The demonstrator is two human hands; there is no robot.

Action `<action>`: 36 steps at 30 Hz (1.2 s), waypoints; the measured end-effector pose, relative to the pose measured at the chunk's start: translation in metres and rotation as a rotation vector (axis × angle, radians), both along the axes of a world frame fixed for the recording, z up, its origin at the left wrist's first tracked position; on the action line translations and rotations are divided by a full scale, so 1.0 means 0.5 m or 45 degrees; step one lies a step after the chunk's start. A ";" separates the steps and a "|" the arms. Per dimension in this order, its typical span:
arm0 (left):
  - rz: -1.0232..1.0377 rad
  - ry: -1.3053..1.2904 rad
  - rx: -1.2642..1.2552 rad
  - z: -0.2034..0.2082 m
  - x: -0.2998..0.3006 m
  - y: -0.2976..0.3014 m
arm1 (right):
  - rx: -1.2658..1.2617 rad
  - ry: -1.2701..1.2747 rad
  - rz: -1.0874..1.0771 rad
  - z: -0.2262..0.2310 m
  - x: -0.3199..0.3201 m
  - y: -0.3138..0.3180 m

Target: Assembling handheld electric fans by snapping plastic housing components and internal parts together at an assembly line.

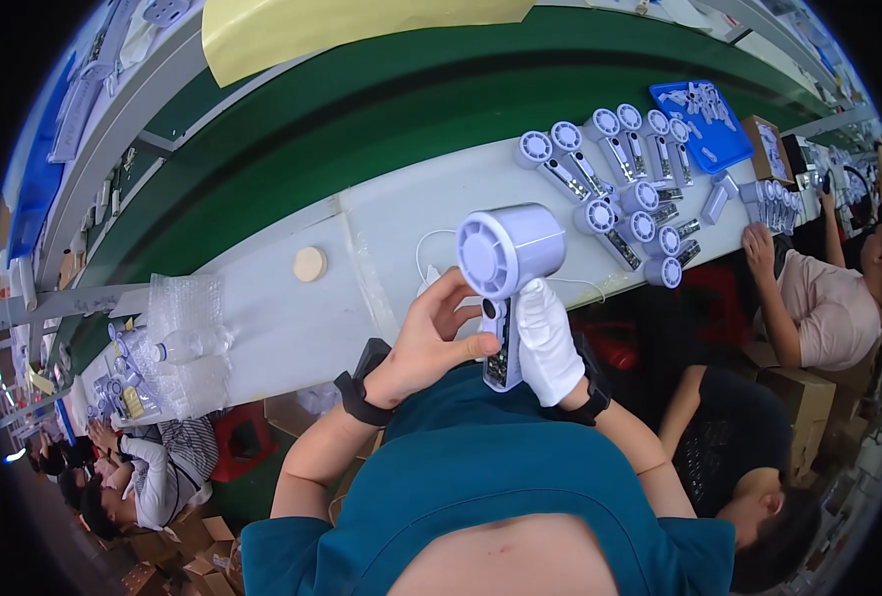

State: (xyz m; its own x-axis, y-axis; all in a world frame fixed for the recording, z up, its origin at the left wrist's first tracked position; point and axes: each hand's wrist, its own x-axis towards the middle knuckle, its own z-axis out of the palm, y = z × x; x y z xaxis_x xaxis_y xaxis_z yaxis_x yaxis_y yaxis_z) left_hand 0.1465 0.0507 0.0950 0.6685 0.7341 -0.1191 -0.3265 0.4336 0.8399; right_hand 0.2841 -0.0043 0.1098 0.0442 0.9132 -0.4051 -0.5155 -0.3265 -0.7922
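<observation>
Upright in front of my chest is a pale lilac handheld fan (520, 248) with a round grilled head. The front of its handle is uncovered, showing a dark circuit board (500, 343) inside. My right hand (548, 343), in a white glove, is closed round the right side of the handle. My bare left hand (426, 338) is closed on the left side, its thumb pressed to the front of the handle and its other fingers bent just under the fan head. The tips of those fingers are partly hidden.
Several similar fans (640, 223) lie on the white table (262, 308) to the right, near a blue tray (719, 139) of small parts. A round cream disc (310, 264) lies left. Bubble wrap (187, 372) and a plastic bottle (187, 346) are farther left. Co-workers sit on both sides.
</observation>
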 end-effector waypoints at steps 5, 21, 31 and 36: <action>-0.093 0.190 -0.014 0.003 0.011 0.000 | 0.092 -0.199 -0.099 -0.039 -0.007 -0.005; -0.097 0.955 0.607 -0.035 -0.040 0.007 | 1.114 -1.690 0.192 0.057 0.080 0.088; -0.907 0.797 0.610 -0.024 -0.083 -0.001 | 0.600 -1.703 1.755 -0.003 0.044 0.077; -0.831 0.845 0.779 -0.044 -0.094 -0.025 | 0.568 -1.619 1.648 -0.027 0.038 0.066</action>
